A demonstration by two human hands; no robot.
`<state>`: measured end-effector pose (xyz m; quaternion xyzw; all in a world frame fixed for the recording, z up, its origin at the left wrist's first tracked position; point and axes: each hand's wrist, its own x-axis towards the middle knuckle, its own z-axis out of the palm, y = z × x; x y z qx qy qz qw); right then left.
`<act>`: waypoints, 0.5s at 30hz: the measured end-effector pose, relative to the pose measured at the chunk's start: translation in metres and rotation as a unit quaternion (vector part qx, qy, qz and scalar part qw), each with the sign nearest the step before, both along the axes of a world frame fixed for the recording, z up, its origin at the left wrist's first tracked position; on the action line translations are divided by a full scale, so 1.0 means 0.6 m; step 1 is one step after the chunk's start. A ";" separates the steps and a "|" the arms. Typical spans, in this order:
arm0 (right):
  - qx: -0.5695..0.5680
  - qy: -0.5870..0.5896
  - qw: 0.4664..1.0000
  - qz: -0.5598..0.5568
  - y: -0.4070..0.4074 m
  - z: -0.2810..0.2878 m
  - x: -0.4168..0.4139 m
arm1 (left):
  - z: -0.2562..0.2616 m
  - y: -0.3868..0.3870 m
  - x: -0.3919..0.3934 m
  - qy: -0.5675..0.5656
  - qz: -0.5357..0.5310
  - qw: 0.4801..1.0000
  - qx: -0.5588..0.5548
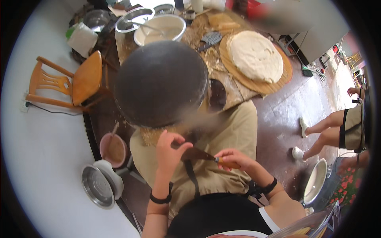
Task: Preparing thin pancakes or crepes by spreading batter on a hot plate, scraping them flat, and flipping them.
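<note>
My right hand (235, 160) grips the wooden handle of a scraper (198, 155) with a wide, dark metal blade. The blade points left above my tan-covered lap. Beside its far end is my left hand (168, 151), thumb and fingers apart; whether the thumb touches the blade I cannot tell. A large round dark griddle (162, 84) stands just beyond both hands, and its surface looks bare. To its right, a stack of thin pale flatbreads (256, 56) lies on a round wooden board (287, 67).
Behind the griddle stands a basin of pale batter (177, 37) with a ladle. A dark grey brush-like tool (212, 38) lies nearby. At left are a wooden chair (86, 80), a pink bucket (122, 139) and a steel basin (96, 186). A person's legs (324, 131) show at right.
</note>
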<state>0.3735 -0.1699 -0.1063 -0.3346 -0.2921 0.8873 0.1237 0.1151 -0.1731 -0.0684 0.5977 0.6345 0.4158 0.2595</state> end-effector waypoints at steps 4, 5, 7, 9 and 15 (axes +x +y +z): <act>0.004 -0.006 1.000 0.013 0.005 -0.005 0.008 | 0.000 -0.013 -0.003 -0.035 -0.010 0.999 -0.039; 0.011 0.002 1.000 0.026 0.007 -0.008 0.008 | -0.001 -0.015 -0.004 -0.031 -0.011 0.999 -0.023; 0.027 0.012 0.999 0.038 0.013 -0.012 0.010 | -0.004 -0.019 -0.004 -0.074 0.007 0.995 -0.060; 0.008 0.019 0.999 0.050 0.018 -0.013 0.010 | -0.004 -0.018 -0.006 -0.067 0.002 0.996 -0.066; 0.020 0.009 0.998 0.057 0.030 -0.007 0.012 | -0.014 -0.013 -0.012 -0.077 0.001 0.993 -0.091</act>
